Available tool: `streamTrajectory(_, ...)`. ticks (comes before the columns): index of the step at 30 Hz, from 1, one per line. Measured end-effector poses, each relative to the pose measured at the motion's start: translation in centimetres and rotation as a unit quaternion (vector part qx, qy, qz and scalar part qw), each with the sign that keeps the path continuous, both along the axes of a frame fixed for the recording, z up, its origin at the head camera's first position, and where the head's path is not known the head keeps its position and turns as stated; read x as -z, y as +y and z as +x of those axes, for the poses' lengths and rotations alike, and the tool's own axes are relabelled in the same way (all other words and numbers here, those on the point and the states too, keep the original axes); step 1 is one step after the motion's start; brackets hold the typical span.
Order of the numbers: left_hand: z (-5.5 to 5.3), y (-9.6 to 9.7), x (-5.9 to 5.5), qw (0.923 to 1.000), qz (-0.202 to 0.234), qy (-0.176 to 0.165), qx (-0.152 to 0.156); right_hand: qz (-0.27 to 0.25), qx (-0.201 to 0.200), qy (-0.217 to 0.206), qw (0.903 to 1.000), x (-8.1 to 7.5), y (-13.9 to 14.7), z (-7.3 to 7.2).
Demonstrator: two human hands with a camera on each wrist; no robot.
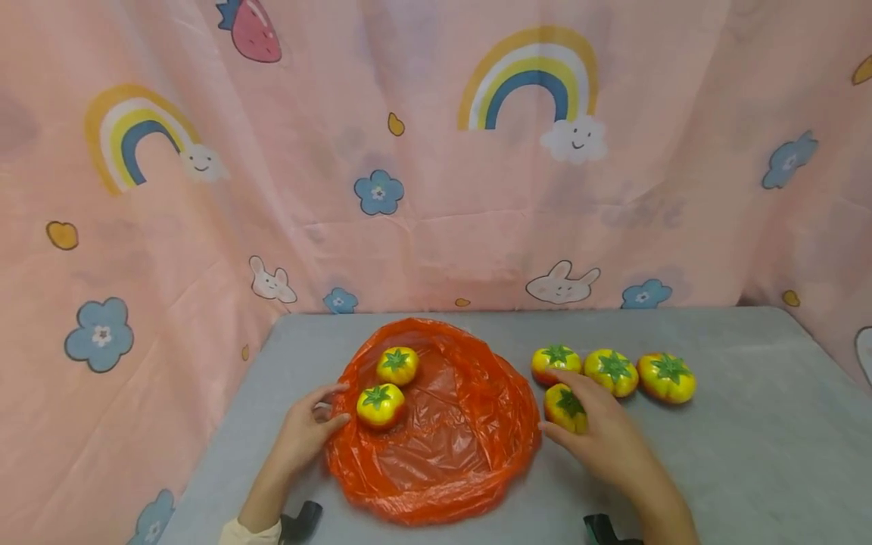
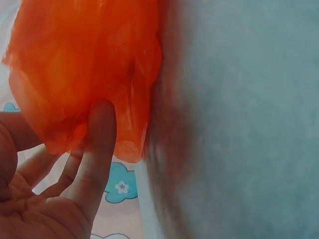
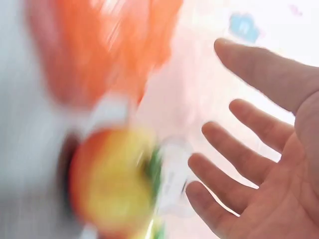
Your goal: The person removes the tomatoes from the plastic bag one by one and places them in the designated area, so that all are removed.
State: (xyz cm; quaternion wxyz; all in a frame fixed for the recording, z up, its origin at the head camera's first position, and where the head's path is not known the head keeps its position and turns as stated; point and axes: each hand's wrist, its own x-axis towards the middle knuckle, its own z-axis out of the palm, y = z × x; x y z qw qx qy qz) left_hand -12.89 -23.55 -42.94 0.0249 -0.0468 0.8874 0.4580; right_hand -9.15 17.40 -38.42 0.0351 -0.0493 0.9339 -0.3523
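A red-orange plastic bag (image 1: 436, 492) lies spread open on the table, holding two yellow-red tomato- or persimmon-like fruits, a rear one (image 1: 397, 366) and a front one (image 1: 380, 406), both with green leafy tops. My left hand (image 1: 305, 433) touches the bag's left edge, thumb and forefinger apart; its fingers rest against the plastic (image 2: 119, 64) in the left wrist view. To the right of the bag, my right hand (image 1: 606, 435) hovers over a similar fruit (image 1: 564, 409), partly hiding it. Its fingers are spread and hold nothing in the right wrist view, beside a blurred fruit (image 3: 112, 181).
Three more such fruits, a left one (image 1: 555, 363), a middle one (image 1: 611, 371) and a right one (image 1: 668, 378), stand in a row behind my right hand. A pink patterned curtain (image 1: 436, 250) hangs behind the grey table (image 1: 763, 439). Black straps show near both wrists.
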Motion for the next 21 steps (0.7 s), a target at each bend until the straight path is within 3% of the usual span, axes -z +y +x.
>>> streamTrajectory(5, -0.1, 0.0, -0.1, 1.0000, 0.002, 0.000, 0.005, -0.051, -0.052, 0.005, 0.9974, -1.3, -4.4, 0.0)
streamTrajectory(10, 0.0, 0.0, -0.1, 0.9999, -0.004, -0.009, 0.008, -0.081, -0.087, -0.019, 0.9927, -1.7, -8.2, -0.1)
streamTrajectory(21, -0.1, 0.0, 0.0, 0.9999, 0.003, -0.016, 0.004, -0.135, -0.160, -0.028, 0.9775, -1.1, -13.0, -1.3)
